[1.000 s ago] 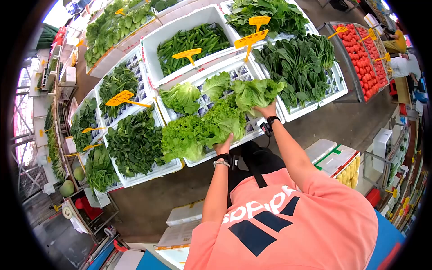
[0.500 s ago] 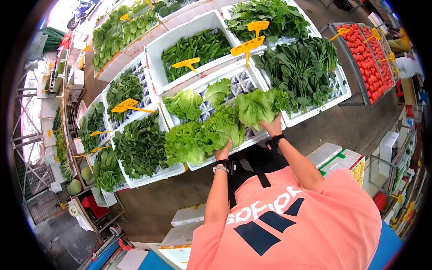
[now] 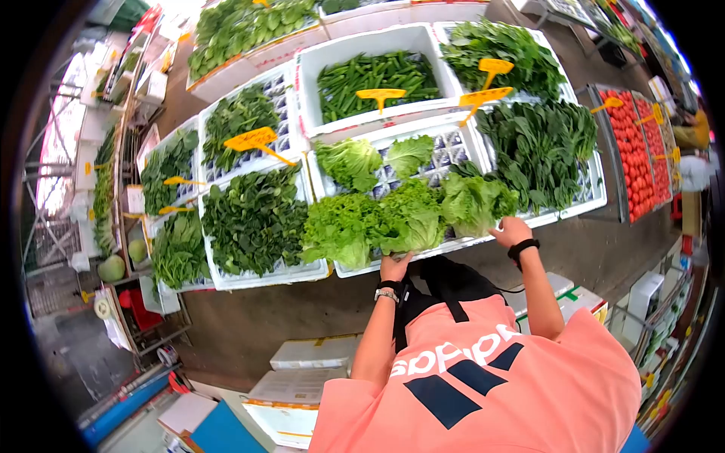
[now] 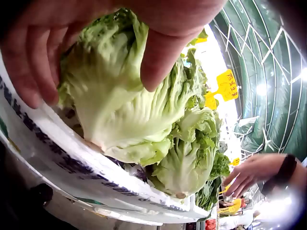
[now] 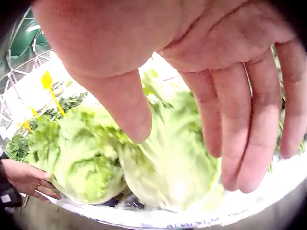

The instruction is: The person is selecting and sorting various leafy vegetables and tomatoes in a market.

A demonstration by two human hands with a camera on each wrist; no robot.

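Three leafy lettuce heads lie along the front of a white foam crate [image 3: 362, 266]. My left hand [image 3: 395, 266] is at the base of the middle lettuce [image 3: 411, 219]; its straight fingers and thumb lie either side of that head in the left wrist view. My right hand [image 3: 513, 230] is at the lower right of the right-hand lettuce [image 3: 476, 205]. In the right wrist view its fingers [image 5: 230, 124] stretch loosely over this head, gripping nothing. Two smaller lettuces, one of them at the back left [image 3: 349, 164], sit behind on the crate's patterned liner.
Crates of dark leafy greens [image 3: 253, 219] and spinach-like bunches [image 3: 540, 151] flank the lettuce crate. Okra [image 3: 377, 83] fills the box behind. Yellow price signs [image 3: 381, 95] stick up between the crates. Tomatoes [image 3: 630, 162] lie at the right; foam boxes [image 3: 302, 385] stand behind the person.
The right-hand lettuce has come down into the crate's front row, and my right hand has let it go and drawn back toward me. My left hand stays by the middle head.
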